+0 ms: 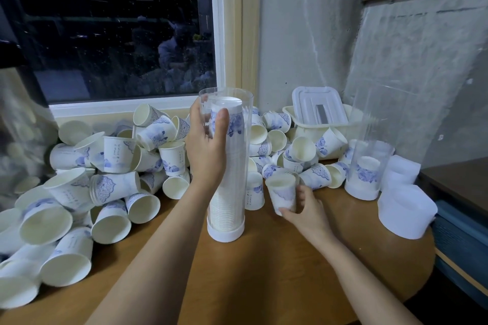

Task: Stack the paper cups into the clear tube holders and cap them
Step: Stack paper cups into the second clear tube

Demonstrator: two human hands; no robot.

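A tall clear tube holder (239, 155) stands upright on the wooden table (264, 272) in a white base cap, filled nearly to its rim with stacked paper cups. My left hand (206, 145) grips the tube near its top. To the right of the tube's base, my right hand (307, 210) holds one white paper cup with a blue print (282, 191), mouth up, just above the table. A second clear tube (369, 163) stands at the right with a few cups at its bottom.
Several loose paper cups (105, 166) lie heaped along the left and back of the table under a dark window. A white lidded bin (319, 108) sits at the back right. White caps (405, 212) stand at the table's right edge beside the wall.
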